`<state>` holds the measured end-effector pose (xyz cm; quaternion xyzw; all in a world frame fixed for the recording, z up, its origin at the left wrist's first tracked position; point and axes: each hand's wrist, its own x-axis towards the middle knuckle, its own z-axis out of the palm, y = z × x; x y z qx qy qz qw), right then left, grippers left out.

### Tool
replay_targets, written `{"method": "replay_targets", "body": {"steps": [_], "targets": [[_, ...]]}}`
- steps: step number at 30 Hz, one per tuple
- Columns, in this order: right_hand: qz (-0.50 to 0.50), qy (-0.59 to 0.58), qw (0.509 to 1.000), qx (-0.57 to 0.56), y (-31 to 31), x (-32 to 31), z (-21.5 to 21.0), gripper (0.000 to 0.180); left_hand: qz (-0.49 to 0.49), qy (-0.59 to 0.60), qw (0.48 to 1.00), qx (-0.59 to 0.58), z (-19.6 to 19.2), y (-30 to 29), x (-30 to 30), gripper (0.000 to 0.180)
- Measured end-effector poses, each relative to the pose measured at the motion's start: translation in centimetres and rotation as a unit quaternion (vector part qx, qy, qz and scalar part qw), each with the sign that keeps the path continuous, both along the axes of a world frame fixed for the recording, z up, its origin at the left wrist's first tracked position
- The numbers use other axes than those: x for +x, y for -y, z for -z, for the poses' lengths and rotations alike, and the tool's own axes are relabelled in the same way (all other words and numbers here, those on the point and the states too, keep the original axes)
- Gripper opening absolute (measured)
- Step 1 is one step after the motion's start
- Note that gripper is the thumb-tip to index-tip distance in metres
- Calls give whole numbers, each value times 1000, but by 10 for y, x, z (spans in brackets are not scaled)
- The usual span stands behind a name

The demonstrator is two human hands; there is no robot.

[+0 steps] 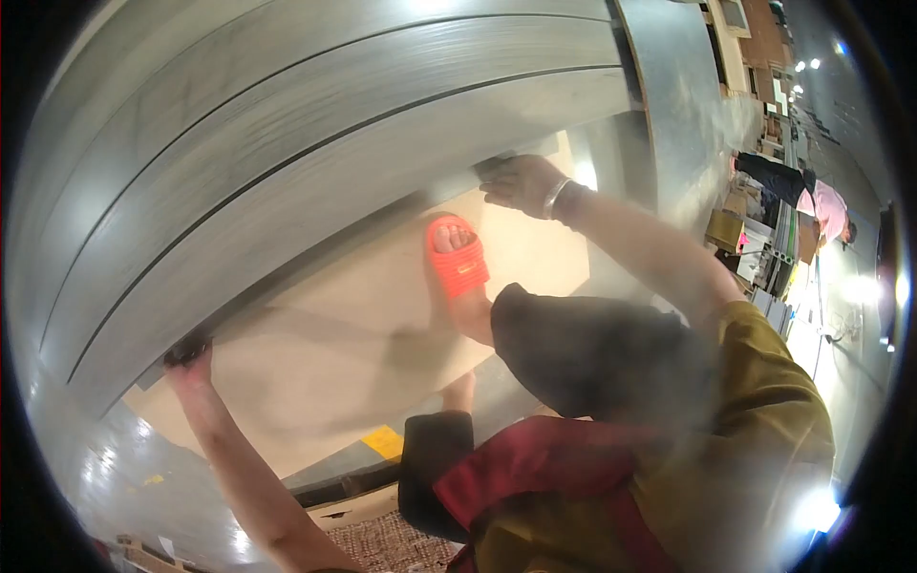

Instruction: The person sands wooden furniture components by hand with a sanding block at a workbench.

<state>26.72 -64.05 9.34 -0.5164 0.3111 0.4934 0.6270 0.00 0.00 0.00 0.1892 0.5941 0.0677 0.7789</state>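
A large grey panelled piece (363, 143), with long dark seams between its boards, stretches across the upper left. My left hand (191, 367) is at its lower left edge, against a small dark part (186, 350); the fingertips are lost in shadow there. Farther right along the same edge, my right hand (522, 185) has its fingers stretched out beside another dark part (494, 169). A metal-coloured band (555, 199) circles the right wrist. Between the hands, my foot in an orange-red slide sandal (457, 253) stands on a flat tan sheet (315, 353).
Grey floor (191, 468) with yellow marks surrounds the sheet. A brown woven mat (382, 544) lies near the lower edge. A tall grey board (678, 95) stands beyond the panelled piece. Far right, a person in a pink top (826, 205) is near stacked materials (755, 229).
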Motion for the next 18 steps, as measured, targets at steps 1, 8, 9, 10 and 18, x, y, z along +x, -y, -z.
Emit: {"method": "replay_targets", "body": {"steps": [1,8,9,10,18], "targets": [[61,-28,998,13,-7,-10,-11,46,9,-35,998,48,-2,0,-14,73],[-176,57,967,-178,88,-192,-18,38,663,-67,646,373,-128,85,-154,51],[-367,101,884,-269,97,-217,-41,42,712,-84,587,376,-166,105,-180,44],[-481,252,774,-326,145,-272,-28,32,731,-81,589,336,-205,120,-208,36],[-573,54,775,-261,173,-425,-224,25,850,-115,505,96,-384,187,-324,24]]}}
